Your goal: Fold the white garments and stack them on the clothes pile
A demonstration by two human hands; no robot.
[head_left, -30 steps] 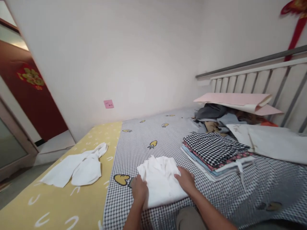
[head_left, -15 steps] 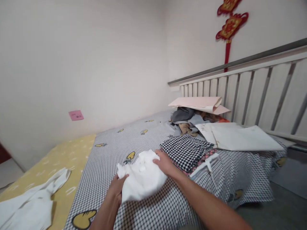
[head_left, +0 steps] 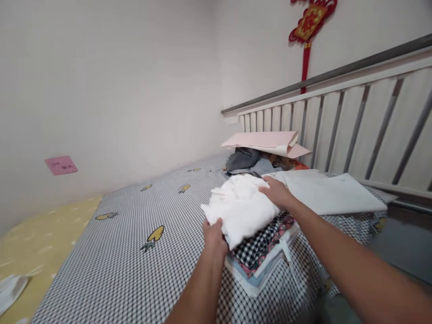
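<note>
- The left hand (head_left: 214, 236) sits at the near edge of the bundle, its fingers curled over the cloth in a loose pinch against the palm; the thumb is hard to make out.
- The right hand (head_left: 276, 192) lies nearly flat on the far right side of the bundle, fingers pressed together and pressing down, not closed around the fabric.
- The crumpled white cloth (head_left: 240, 209) is between the two hands, resting on top of the folded clothes stack and overhanging its left side toward the bed.
- The folded clothes stack (head_left: 261, 256) has black-and-white gingham fabric on top, with a pink floral layer, a pale blue layer and a white layer below; a white tie strap (head_left: 285, 250) hangs from its right side.
- The gingham bed sheet (head_left: 101, 265), printed with yellow carrots, runs under the stack, and a yellow sheet (head_left: 43, 238) lies along its left edge, with a scrap of white fabric (head_left: 10, 288) at the near left.
- To the right of the right hand, a large pale cloth (head_left: 332, 193) lies flat, just beside the bundle.
- Farther off, grey clothes (head_left: 243, 159) are heaped under folded pink paper (head_left: 261, 140), against the metal bed rail (head_left: 320, 108).
- A pink note (head_left: 60, 165) is stuck on the far left wall, and a red Chinese knot (head_left: 307, 27) hangs above the rail.
</note>
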